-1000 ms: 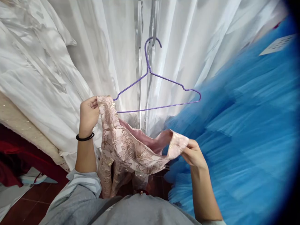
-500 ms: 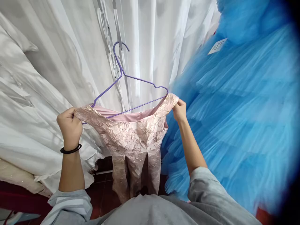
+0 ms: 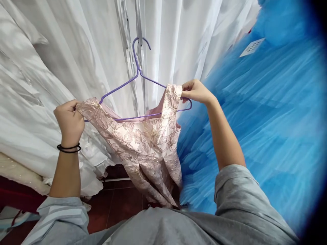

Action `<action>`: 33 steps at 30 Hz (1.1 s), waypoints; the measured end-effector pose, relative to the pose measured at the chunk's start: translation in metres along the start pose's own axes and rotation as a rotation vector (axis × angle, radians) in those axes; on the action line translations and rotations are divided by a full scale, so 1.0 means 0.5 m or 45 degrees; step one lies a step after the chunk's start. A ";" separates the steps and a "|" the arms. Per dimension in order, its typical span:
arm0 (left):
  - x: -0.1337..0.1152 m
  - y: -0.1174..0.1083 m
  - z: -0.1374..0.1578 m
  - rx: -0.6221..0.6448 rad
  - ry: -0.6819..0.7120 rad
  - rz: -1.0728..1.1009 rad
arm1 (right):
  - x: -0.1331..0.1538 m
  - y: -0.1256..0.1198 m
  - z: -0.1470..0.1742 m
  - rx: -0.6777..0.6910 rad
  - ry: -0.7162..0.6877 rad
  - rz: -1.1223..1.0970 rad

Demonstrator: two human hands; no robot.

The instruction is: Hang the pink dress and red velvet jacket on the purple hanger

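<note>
A pink dress [image 3: 145,134] with a raised floral pattern hangs in front of me on a purple hanger [image 3: 120,86]. My left hand [image 3: 69,123] is closed on its left shoulder strap, at the hanger's left end. On the other side, my right hand [image 3: 196,92] pinches the right strap near the hanger's right end. That end of the hanger sticks out past the strap, below my fingers. The hook at the top stands in front of white fabric, and no rail shows at it. The dress's skirt falls in folds toward my body.
White drapes [image 3: 168,41] fill the back, and white garments [image 3: 22,112] hang at the left. A large blue tulle gown [image 3: 268,129] with a white tag [image 3: 252,47] takes up the right. Below lies a dark red tiled floor [image 3: 120,200].
My right hand has moved up, drawing the right strap inward along the hanger, whose right end now pokes out. My left hand still grips the left strap, slightly higher and further left.
</note>
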State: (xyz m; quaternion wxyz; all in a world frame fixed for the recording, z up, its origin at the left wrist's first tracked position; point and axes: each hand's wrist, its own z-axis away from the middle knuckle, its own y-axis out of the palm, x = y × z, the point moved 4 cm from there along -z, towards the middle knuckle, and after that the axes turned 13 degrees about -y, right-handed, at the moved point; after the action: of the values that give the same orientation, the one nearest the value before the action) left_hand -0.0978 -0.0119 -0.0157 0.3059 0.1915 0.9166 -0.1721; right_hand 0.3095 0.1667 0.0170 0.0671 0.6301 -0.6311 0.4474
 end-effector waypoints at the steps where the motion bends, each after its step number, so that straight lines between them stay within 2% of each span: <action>1: -0.005 0.004 -0.005 0.022 -0.001 0.008 | 0.011 0.000 0.004 0.030 0.006 0.071; 3: -0.014 0.017 -0.013 0.112 -0.005 0.030 | 0.024 0.002 0.013 0.059 -0.025 0.167; 6: -0.020 0.035 -0.020 0.340 -0.009 0.005 | 0.019 0.010 0.024 0.072 -0.108 0.158; 9: -0.014 0.032 -0.026 0.566 -0.013 -0.037 | -0.006 0.025 0.033 0.102 -0.133 0.049; 12: -0.011 0.020 -0.036 0.753 -0.122 0.079 | -0.036 0.038 0.038 0.047 -0.094 -0.135; 14: -0.019 0.017 -0.043 0.722 -0.156 0.100 | -0.052 0.045 0.040 -0.047 -0.091 -0.230; 18: -0.047 0.035 -0.044 0.438 -0.092 0.011 | -0.075 0.064 0.046 -0.265 -0.092 -0.320; 22: -0.033 0.063 -0.037 0.202 -0.242 0.173 | -0.079 0.072 0.059 -0.465 -0.119 -0.315; 25: -0.019 0.072 -0.033 0.100 -0.223 0.235 | -0.070 0.072 0.064 -0.432 -0.158 -0.077; 29: -0.021 0.076 -0.030 0.197 -0.112 0.092 | -0.047 0.081 0.067 -0.286 -0.230 0.431; 31: -0.024 0.076 -0.023 0.258 -0.055 -0.007 | -0.012 0.091 0.079 -0.305 -0.354 0.663; 33: -0.022 0.075 -0.012 0.244 0.012 -0.086 | 0.046 0.105 0.110 -0.375 -0.476 0.829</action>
State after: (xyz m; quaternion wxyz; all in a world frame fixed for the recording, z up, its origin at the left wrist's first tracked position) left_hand -0.0755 0.0206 -0.0118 0.2760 0.1898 0.9032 -0.2683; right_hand 0.2865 0.1039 -0.0257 -0.1045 0.4513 -0.8565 0.2278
